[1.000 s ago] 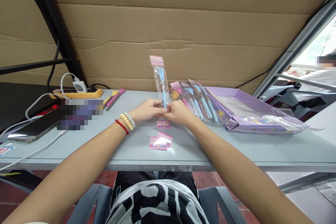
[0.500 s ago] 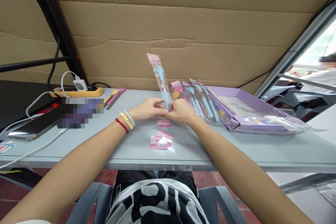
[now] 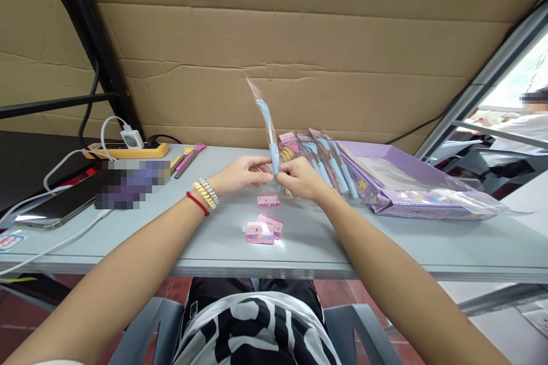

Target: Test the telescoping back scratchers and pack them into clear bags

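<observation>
A blue back scratcher (image 3: 274, 145) in a clear plastic bag stands nearly upright above the desk, leaning left and seen edge-on. My right hand (image 3: 300, 177) pinches its lower end between thumb and fingers. Beside the handle, my left hand (image 3: 246, 175) has its thumb and fingers apart, the fingertips at the bag's edge; whether they touch it I cannot tell. Below the hands lie a small pink card (image 3: 268, 202) and an overlapping pair of pink cards (image 3: 260, 232). Several bagged blue scratchers (image 3: 338, 174) rest just right of my right hand, near a pink-topped packet (image 3: 288, 145).
A purple box (image 3: 428, 205) with plastic film on it sits at right. Loose scratchers (image 3: 188, 161) lie left of my hands. Farther left are a phone (image 3: 57, 202), white cables and a yellow power strip (image 3: 149, 150). Cardboard (image 3: 278, 40) backs the desk; another person (image 3: 524, 125) is at far right.
The bagged scratcher has turned from facing me to edge-on and shifted slightly right. My left fingers have loosened from its lower end, while my right hand keeps its pinch.
</observation>
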Demonstrator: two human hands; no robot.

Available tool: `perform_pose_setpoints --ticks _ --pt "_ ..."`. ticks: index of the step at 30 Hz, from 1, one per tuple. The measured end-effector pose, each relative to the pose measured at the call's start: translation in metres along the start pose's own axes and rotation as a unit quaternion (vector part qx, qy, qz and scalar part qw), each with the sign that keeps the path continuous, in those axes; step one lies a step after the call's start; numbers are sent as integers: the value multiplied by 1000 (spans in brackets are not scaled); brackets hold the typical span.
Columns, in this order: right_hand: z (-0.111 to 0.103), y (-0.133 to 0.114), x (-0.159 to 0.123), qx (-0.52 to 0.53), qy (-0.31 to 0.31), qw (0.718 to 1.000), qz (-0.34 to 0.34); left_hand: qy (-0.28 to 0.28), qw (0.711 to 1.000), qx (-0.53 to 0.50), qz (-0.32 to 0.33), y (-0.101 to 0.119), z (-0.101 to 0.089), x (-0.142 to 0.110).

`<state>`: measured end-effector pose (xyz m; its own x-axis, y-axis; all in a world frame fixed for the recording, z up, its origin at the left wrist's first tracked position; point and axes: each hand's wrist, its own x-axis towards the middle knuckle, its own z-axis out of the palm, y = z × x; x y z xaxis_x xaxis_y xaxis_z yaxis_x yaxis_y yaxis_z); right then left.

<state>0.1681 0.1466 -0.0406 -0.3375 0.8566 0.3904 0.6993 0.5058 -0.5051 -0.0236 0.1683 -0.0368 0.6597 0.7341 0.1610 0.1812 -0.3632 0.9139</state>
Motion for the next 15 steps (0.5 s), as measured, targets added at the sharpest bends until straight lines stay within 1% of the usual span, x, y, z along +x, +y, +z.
perform_pose_setpoints --ticks 4,5,7,9,12,15 --pt "-8 3 3 -22 101 994 38 12 1000 16 -20 1 -1 -1" --pt "-11 5 4 -34 121 991 53 11 999 26 -23 1 -1 -1" --pt "-20 11 4 -72 143 984 84 10 998 51 -27 1 0 -1" --pt "-30 16 5 -125 139 975 122 10 996 81 -28 1 0 0" --pt "-41 25 5 -199 97 956 190 8 992 127 -22 0 0 0" --pt "-45 33 6 -255 59 935 240 -6 987 160 -12 0 0 0"
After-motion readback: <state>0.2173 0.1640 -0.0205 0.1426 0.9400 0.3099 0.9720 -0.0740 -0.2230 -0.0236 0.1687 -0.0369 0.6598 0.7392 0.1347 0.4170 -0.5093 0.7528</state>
